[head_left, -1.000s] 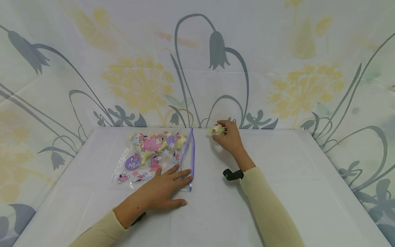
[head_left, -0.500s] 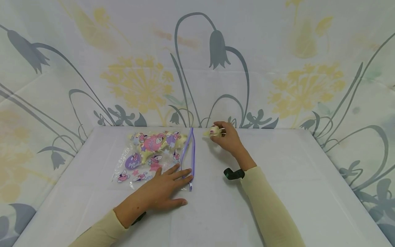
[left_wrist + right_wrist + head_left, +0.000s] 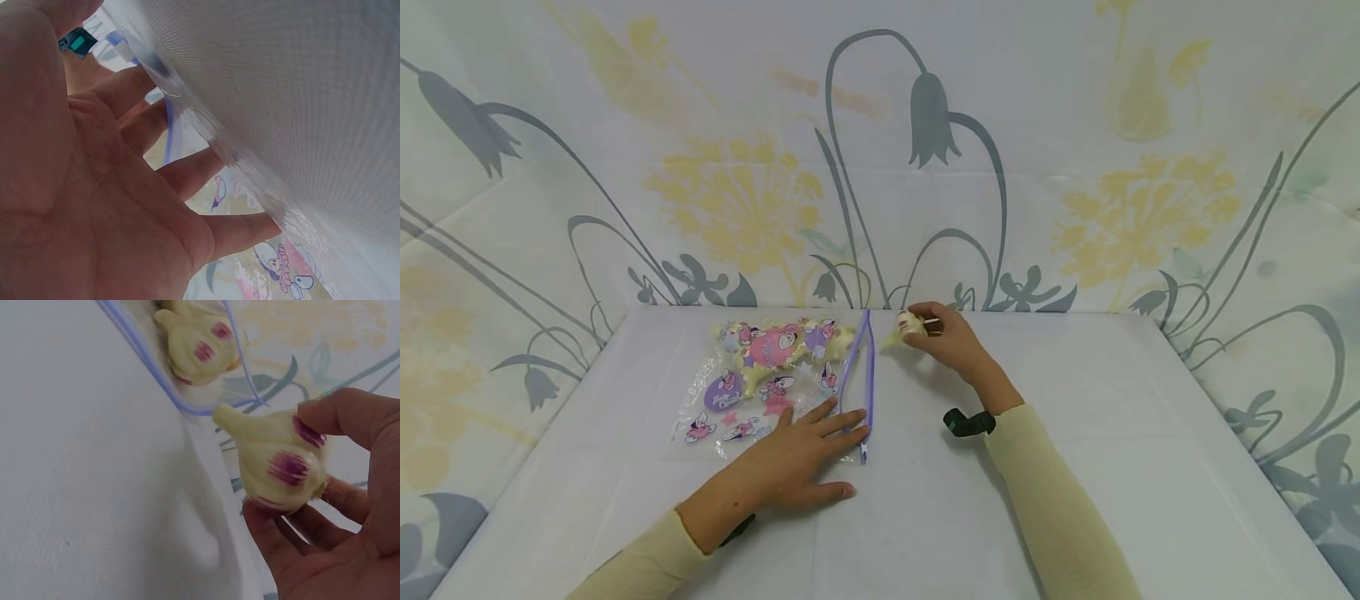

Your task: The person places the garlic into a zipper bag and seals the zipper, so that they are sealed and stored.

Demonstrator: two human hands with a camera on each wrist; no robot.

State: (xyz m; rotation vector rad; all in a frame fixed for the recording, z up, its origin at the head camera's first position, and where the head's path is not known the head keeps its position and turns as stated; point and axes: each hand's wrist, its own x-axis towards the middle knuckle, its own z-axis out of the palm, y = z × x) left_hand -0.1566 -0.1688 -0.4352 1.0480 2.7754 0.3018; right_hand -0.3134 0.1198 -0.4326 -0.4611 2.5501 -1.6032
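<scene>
- Garlic bulb (image 3: 281, 465): pinched in my right hand (image 3: 951, 340), its pointed tip toward the zip bag's purple mouth, just beside it and clear of the table (image 3: 1075, 467).
- Zip bag (image 3: 775, 375): flat on the table; another bulb (image 3: 200, 347) lies inside.
- Left hand (image 3: 797, 468): palm down, fingers straight and spread, pressing the bag's near corner.

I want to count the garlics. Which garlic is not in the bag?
The garlic bulb pinched in the right hand, just outside the zip bag's open mouth. Another garlic already lies inside the bag.
</scene>
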